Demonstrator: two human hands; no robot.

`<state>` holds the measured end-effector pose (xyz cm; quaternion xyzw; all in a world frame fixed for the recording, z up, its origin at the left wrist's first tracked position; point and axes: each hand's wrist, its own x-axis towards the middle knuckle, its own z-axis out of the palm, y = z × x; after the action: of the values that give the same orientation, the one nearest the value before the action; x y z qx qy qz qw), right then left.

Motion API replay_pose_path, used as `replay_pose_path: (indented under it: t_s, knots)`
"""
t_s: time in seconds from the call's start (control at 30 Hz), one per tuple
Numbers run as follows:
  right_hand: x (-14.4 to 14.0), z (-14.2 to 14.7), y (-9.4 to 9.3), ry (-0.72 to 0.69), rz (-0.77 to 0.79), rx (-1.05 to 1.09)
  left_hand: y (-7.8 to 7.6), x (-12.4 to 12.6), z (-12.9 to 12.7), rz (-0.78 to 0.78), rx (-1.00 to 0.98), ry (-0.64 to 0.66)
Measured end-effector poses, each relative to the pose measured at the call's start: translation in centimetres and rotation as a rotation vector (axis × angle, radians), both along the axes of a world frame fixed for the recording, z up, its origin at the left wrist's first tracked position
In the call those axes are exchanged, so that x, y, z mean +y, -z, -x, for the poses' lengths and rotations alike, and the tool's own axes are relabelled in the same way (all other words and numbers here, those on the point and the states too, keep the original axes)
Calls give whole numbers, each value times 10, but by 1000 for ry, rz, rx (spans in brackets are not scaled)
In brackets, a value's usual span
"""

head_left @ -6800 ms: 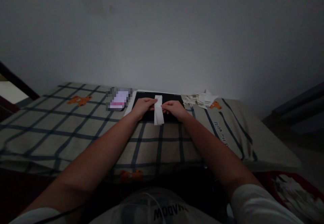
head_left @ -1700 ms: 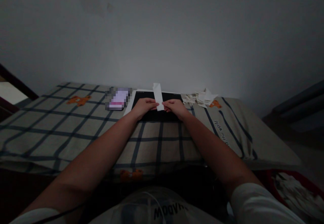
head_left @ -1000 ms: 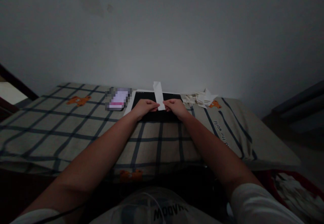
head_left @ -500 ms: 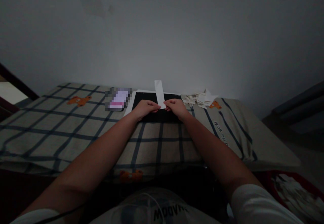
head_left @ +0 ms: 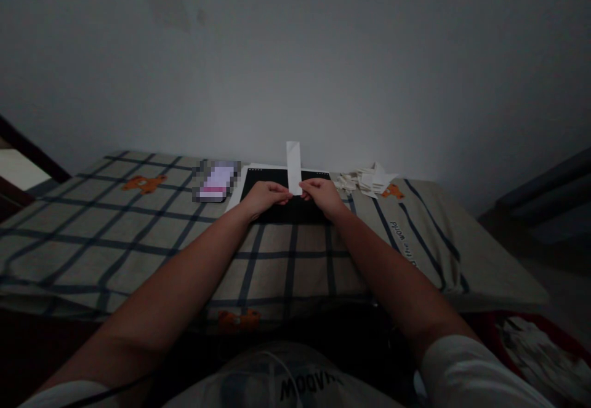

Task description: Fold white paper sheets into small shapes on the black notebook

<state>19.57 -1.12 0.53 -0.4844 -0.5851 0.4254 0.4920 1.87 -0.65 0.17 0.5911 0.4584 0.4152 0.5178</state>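
A white paper strip (head_left: 294, 165) stands up between my two hands, its top end against the wall behind. My left hand (head_left: 266, 199) pinches the strip's lower left corner between thumb and finger. On the other side, the lower right corner is pinched by my right hand (head_left: 323, 196). Both hands are over a black flat board (head_left: 295, 214) with small white marks along its far edge. White sheets (head_left: 236, 196) show from under the board at its left and far sides.
A phone (head_left: 217, 180) with a lit, blurred screen lies left of the board. To the right is a pile of folded paper strips (head_left: 364, 180). A checked cloth (head_left: 184, 229) covers the table, against a grey wall (head_left: 295, 57). A red container (head_left: 494, 328) holding pale material stands lower right.
The paper strip has risen slightly and swung a little to the right, now nearly upright. Both hands keep their pinch and have barely moved.
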Motion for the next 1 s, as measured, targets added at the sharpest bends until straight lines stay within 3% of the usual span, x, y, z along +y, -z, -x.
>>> replay_pose_path:
  t_s: [0.17, 0.4, 0.7, 1.0]
  knots:
    - [1, -1, 1, -35, -37, -32, 0, 2, 1, 0, -56, 41]
    - [0, 1, 4, -120, 12, -29, 0, 7, 4, -16, -212, -33]
    - [2, -1, 8, -167, 61, 81, -2, 4, 4, 20, -128, -18]
    - [-1, 1, 5, -168, 90, 22, 1, 8, 4, -7, -165, -69]
